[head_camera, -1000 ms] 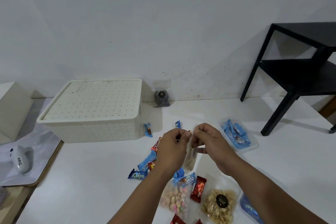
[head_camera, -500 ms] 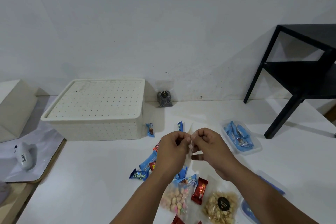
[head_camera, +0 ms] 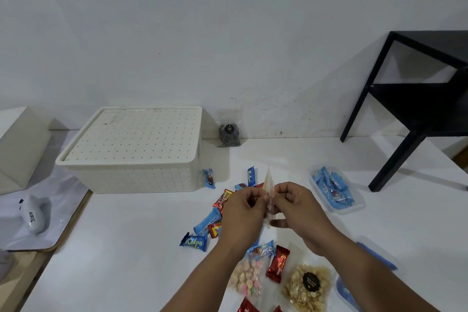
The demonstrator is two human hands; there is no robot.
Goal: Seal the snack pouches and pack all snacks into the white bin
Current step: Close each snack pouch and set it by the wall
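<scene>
My left hand and my right hand pinch a small clear snack pouch between them, held edge-on above the white table. The white perforated bin stands at the back left with its lid on. Loose wrapped snacks lie under my hands, among them a blue Kalpa bar and a red wrapper. Near the front edge lie a pouch of pale round snacks and a pouch of nuts with a black label. A dark pouch leans on the wall.
A clear tub of blue wrapped snacks sits to the right. A black side table stands at the far right. A cream box and a white object on a mat lie left. Blue lids lie at the lower right.
My hands lifted the pouch slightly and turned it edge-on, the fingertips closing together along its top. The view shifted a little.
</scene>
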